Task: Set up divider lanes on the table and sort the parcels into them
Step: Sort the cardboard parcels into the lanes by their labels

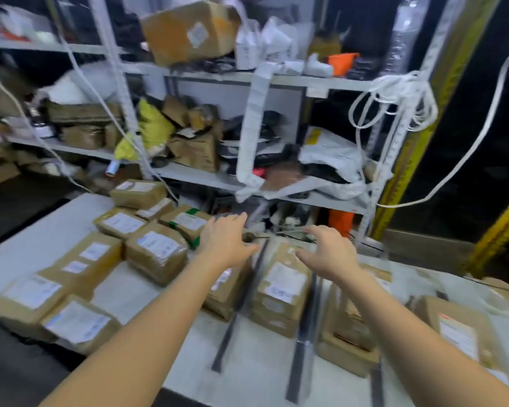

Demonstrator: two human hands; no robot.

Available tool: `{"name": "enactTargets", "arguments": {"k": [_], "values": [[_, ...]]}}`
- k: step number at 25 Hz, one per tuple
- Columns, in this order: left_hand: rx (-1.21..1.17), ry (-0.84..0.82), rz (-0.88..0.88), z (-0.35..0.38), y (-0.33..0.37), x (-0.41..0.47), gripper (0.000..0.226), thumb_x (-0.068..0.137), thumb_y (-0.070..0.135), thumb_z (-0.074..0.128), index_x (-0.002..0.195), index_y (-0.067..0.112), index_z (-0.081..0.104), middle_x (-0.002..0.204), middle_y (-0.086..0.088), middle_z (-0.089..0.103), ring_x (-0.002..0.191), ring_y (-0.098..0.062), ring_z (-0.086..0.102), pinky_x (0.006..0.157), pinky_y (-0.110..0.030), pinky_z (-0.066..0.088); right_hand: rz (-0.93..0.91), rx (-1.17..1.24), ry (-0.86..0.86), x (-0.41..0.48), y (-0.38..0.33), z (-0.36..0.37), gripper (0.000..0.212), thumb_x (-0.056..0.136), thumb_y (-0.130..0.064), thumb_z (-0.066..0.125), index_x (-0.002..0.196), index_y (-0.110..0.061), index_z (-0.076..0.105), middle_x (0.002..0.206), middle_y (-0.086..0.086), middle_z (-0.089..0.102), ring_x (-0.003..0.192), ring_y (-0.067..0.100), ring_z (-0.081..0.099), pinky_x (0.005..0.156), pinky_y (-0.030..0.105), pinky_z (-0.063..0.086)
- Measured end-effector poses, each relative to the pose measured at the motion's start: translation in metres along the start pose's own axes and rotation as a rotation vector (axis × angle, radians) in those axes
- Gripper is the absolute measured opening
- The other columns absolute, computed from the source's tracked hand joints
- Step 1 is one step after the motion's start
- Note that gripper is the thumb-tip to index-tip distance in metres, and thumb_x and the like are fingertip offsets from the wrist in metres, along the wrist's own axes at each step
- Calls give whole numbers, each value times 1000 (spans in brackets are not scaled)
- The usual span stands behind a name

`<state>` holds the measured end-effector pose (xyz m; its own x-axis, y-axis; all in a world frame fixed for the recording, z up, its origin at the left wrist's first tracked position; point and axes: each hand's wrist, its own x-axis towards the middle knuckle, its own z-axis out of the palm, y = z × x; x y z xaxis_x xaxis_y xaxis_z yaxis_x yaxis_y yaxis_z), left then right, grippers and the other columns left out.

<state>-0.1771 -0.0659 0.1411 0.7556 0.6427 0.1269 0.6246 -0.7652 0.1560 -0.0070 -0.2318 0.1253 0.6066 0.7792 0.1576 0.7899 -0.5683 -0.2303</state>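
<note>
A grey metal shelving rack (pixel 294 80) stands crammed: a tilted cardboard box (pixel 188 30) on its top shelf, a yellow bag (pixel 153 124) lower down, white mailer bags (pixel 329 154) at right, looped white strapping (pixel 394 86) hanging off its post.

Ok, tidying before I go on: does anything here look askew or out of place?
Yes. The large brown cardboard box on the grey upper shelf sits tilted. On the white table, the brown paper-wrapped parcels at left lie at mixed angles, outside the dark divider strips.
</note>
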Motion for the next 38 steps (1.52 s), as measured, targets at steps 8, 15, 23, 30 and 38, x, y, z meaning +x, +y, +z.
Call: {"name": "enactTargets", "arguments": {"k": [8,15,23,30,38], "values": [[26,-14,-163,-25,-215,-17,81,86,70,58,151,23,43,146,-3,55,132,-26,52,100,-42,48,-74,81,-63,53,-187,64,60,87,-47,66,142,-27,54,141,-4,61,130,19,55,97,38,51],[78,-51,-278,-29,-334,-3,72,89,67,56,145,24,46,138,-3,60,127,-26,55,92,-40,51,-179,71,-122,116,-283,116,56,88,-47,66,140,-29,55,138,-4,62,128,20,55,89,40,56],[35,-120,-385,-12,-414,47,65,88,61,57,144,29,48,138,1,57,127,-26,53,92,-41,52,-209,199,-233,208,-343,190,55,86,-42,70,136,-24,59,137,-1,64,126,23,58,97,43,53],[-37,-181,-388,18,-494,113,54,91,55,57,136,28,50,131,0,61,121,-26,55,89,-41,52,-163,180,-252,288,-389,229,53,86,-42,68,136,-30,58,136,-5,63,125,19,58,85,37,56],[-415,-224,-344,82,-585,200,56,92,51,60,137,20,50,135,-1,57,119,-24,57,91,-39,51,-98,156,-272,409,-453,283,55,92,-40,67,143,-26,54,144,-4,59,133,19,53,102,38,50]]}}
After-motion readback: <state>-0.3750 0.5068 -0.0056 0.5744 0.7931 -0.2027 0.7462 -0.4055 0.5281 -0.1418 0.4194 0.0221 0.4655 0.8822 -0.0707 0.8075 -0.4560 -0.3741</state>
